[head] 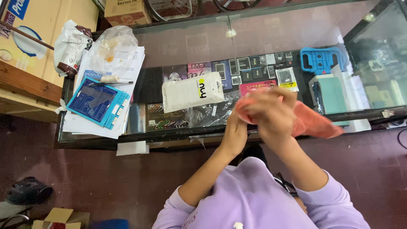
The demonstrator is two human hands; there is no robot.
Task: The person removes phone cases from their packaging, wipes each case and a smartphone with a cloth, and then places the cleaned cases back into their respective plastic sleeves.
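Lilac sleeves (254,199) nearest the lens; both hands raised over glass counter (271,38); left hand (235,135) and right hand (273,112) closed, fingers curled, gripping an orange-pink cloth (311,123) bunched between them; white pouch (193,91) lies just left on the counter.

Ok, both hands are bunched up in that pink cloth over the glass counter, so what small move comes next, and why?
Probably lower the pink cloth onto the bare glass counter ahead: both the left hand and right hand grip it bunched above the near edge, and the white pouch lies clear of them, to their left.
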